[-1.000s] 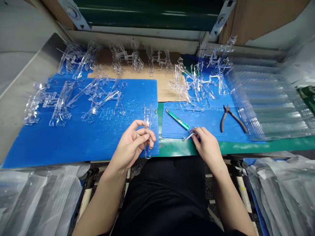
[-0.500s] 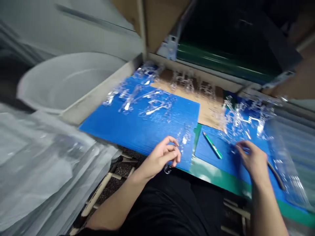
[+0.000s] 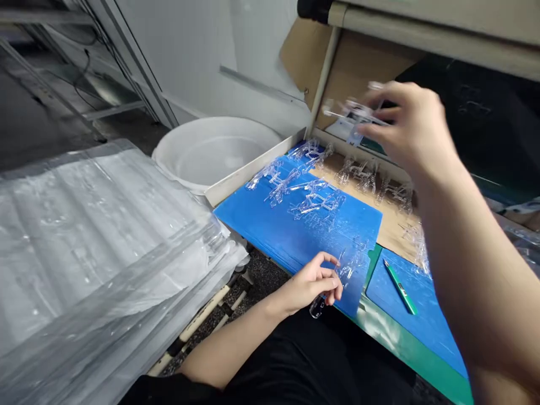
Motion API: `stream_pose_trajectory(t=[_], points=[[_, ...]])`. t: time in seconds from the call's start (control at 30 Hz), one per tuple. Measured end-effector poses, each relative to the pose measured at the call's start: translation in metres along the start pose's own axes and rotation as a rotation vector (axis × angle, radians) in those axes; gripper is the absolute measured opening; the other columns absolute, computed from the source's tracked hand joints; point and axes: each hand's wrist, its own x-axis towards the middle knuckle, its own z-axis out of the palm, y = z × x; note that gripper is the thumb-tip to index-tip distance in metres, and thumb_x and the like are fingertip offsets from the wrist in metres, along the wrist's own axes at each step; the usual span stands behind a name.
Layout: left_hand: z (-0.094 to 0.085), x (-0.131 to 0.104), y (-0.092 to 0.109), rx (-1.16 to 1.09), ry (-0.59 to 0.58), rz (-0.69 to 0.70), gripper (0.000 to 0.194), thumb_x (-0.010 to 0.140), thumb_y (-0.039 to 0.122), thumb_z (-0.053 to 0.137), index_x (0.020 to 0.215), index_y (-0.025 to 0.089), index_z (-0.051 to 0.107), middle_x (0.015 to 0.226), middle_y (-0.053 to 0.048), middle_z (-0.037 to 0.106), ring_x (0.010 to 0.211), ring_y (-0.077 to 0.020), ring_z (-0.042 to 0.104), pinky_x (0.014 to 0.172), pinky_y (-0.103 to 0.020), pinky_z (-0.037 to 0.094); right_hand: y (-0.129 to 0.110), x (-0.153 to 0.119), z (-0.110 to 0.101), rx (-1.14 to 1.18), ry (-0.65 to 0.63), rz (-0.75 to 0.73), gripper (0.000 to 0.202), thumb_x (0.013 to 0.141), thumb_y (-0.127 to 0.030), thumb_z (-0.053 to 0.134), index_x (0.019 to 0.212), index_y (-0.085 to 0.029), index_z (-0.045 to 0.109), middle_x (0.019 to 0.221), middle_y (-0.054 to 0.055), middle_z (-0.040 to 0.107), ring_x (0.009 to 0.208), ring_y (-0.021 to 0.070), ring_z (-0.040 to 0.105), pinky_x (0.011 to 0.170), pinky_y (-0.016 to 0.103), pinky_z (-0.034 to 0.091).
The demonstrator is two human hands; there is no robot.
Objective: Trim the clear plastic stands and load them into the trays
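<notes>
My right hand (image 3: 407, 124) is raised above the back of the work surface, its fingers closed on a branched clear plastic piece (image 3: 356, 112), slightly blurred. Low over the front edge of the blue sheet (image 3: 257, 216), my left hand (image 3: 318, 281) has its fingers curled round a small clear plastic part (image 3: 317, 306), whose end shows beneath them. Just past those fingers, more clear plastic (image 3: 350, 267) lies on the sheet. Farther back on it are several branched clear plastic pieces (image 3: 316, 199). A green pen (image 3: 400, 288) rests on the right-hand blue sheet (image 3: 430, 320).
At the left stands a stack of clear-bagged sheets or trays (image 3: 97, 225), with a large white tub (image 3: 219, 146) behind. More clear pieces lie on brown cardboard (image 3: 371, 194) at the back. A pale raised edge (image 3: 253, 169) borders the surface, and a post (image 3: 324, 84) rises at its corner.
My right hand has risen from the right-hand blue sheet, up and to the left, with a branched clear plastic piece in it. The view has swung left; my left hand keeps its pose.
</notes>
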Motion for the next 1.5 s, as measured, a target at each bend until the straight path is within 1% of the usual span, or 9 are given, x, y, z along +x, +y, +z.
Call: stream_pose_trajectory(t=[0.07, 0.13, 0.23, 0.33, 0.53, 0.77, 0.9, 1.1, 1.5], points=[[0.000, -0.003, 0.002, 0.003, 0.022, 0.004, 0.036, 0.094, 0.038, 0.083, 0.117, 0.027, 0.057, 0.080, -0.001, 0.070, 0.061, -0.0146, 0.060, 0.062, -0.031, 0.044, -0.015, 0.046, 0.010, 0.117, 0.013, -0.071, 0.045, 0.094, -0.008, 0.071, 0.138, -0.007, 0.079, 0.144, 0.012, 0.074, 0.129, 0.0217, 0.070, 0.105, 0.029, 0.053], [-0.004, -0.007, 0.003, 0.020, 0.052, 0.013, 0.037, 0.095, 0.038, 0.084, 0.118, 0.024, 0.059, 0.081, -0.001, 0.070, 0.062, -0.0131, 0.061, 0.064, -0.029, 0.046, -0.009, 0.038, 0.006, 0.150, 0.063, -0.097, 0.048, 0.099, -0.010, 0.061, 0.144, -0.004, 0.075, 0.148, 0.012, 0.070, 0.125, 0.0194, 0.071, 0.100, 0.026, 0.052], [-0.012, -0.014, 0.003, 0.019, 0.086, 0.009, 0.040, 0.095, 0.039, 0.087, 0.116, 0.021, 0.058, 0.085, -0.003, 0.074, 0.068, -0.0144, 0.069, 0.067, -0.027, 0.054, 0.027, -0.054, -0.008, -0.071, -0.081, 0.095, 0.040, 0.100, -0.018, 0.072, 0.139, -0.010, 0.074, 0.125, 0.010, 0.078, 0.102, 0.0161, 0.076, 0.095, 0.029, 0.056], [-0.015, -0.012, -0.002, -0.039, 0.129, -0.026, 0.046, 0.094, 0.040, 0.089, 0.111, 0.022, 0.051, 0.101, -0.010, 0.082, 0.090, -0.0229, 0.082, 0.084, -0.034, 0.064, 0.063, -0.180, -0.015, -0.373, -0.402, 0.464, 0.011, 0.093, -0.022, 0.083, 0.099, -0.016, 0.077, 0.084, 0.008, 0.077, 0.077, 0.0231, 0.072, 0.079, 0.039, 0.058], [0.005, 0.009, -0.018, -0.089, 0.038, -0.091, 0.050, 0.094, 0.030, 0.089, 0.118, 0.025, 0.045, 0.124, -0.014, 0.083, 0.123, -0.0276, 0.079, 0.112, -0.045, 0.060, 0.088, -0.329, 0.019, -0.528, -0.466, 0.772, 0.022, 0.104, -0.037, 0.063, 0.111, -0.016, 0.066, 0.115, 0.026, 0.072, 0.104, 0.0394, 0.069, 0.078, 0.046, 0.056], [0.031, 0.022, -0.033, 0.274, -0.017, 0.025, 0.035, 0.112, 0.057, 0.063, 0.119, 0.023, 0.065, 0.072, 0.003, 0.060, 0.069, -0.0144, 0.057, 0.075, -0.029, 0.049, 0.093, -0.361, 0.019, -0.245, -0.334, 0.822, 0.023, 0.110, -0.032, 0.041, 0.119, -0.017, 0.056, 0.108, 0.023, 0.071, 0.097, 0.0364, 0.067, 0.085, 0.048, 0.054], [0.046, 0.022, -0.032, 0.588, -0.058, 0.102, 0.026, 0.112, 0.046, 0.066, 0.109, 0.022, 0.075, 0.092, -0.004, 0.074, 0.087, -0.0182, 0.069, 0.086, -0.032, 0.053, 0.071, -0.386, -0.016, 0.031, -0.282, 0.820, 0.032, 0.115, -0.041, 0.040, 0.138, -0.021, 0.051, 0.103, 0.012, 0.075, 0.087, 0.0286, 0.072, 0.083, 0.042, 0.057], [0.078, 0.019, -0.029, 0.933, -0.090, 0.266, 0.015, 0.113, 0.023, 0.063, 0.116, 0.025, 0.077, 0.096, -0.003, 0.077, 0.082, -0.0168, 0.071, 0.076, -0.030, 0.054, 0.027, -0.412, -0.069, 0.364, -0.095, 0.741, 0.037, 0.118, -0.038, 0.050, 0.153, -0.035, 0.061, 0.148, 0.010, 0.072, 0.135, 0.0324, 0.069, 0.111, 0.048, 0.053], [0.121, 0.044, -0.042, 1.265, -0.410, 0.652, 0.007, 0.109, 0.016, 0.068, 0.116, 0.018, 0.069, 0.090, -0.005, 0.075, 0.077, -0.0163, 0.064, 0.073, -0.031, 0.050, 0.012, -0.430, -0.109, 0.120, -0.067, 0.416, 0.020, 0.115, -0.019, 0.060, 0.133, -0.019, 0.069, 0.099, 0.004, 0.068, 0.079, 0.0156, 0.065, 0.072, 0.030, 0.047]])
